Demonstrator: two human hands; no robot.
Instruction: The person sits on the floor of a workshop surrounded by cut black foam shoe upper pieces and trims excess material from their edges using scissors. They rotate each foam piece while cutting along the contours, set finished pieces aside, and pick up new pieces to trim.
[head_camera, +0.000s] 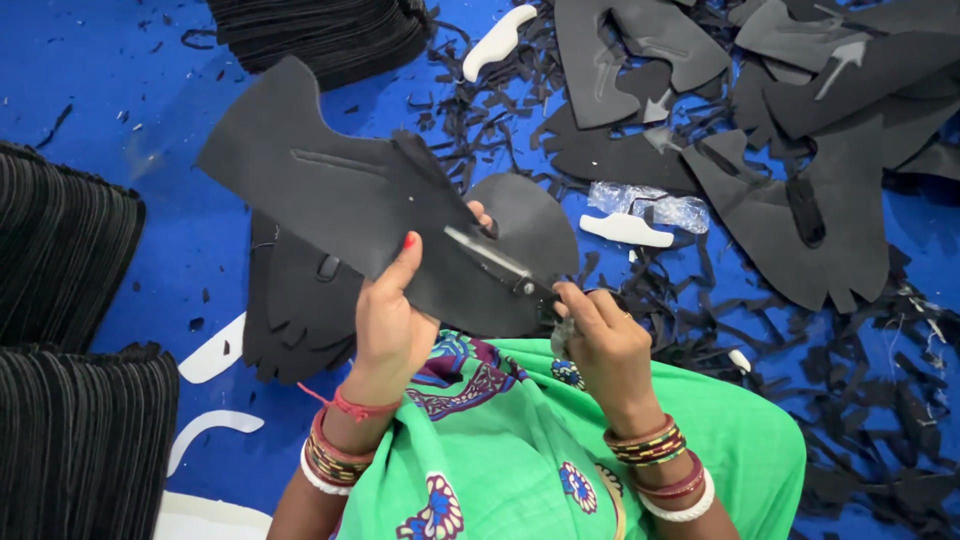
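Here the left hand (388, 318) grips a black foam piece (340, 195) in the centre of the frame, thumb on top, lifted above the blue floor (170, 120). The right hand (600, 345) is closed around scissors (497, 262), whose blades lie across the piece's lower edge. The step in hand seems to be trimming this edge; the next move probably needs a steady cut along the outline. The scissor handles are hidden inside the fingers, and the cut line itself is hard to see. Trimmed strips (690, 300) cover the right of the frame.

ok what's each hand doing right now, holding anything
Left hand: closed on the black foam piece.
Right hand: closed on the scissors, cutting into that piece.
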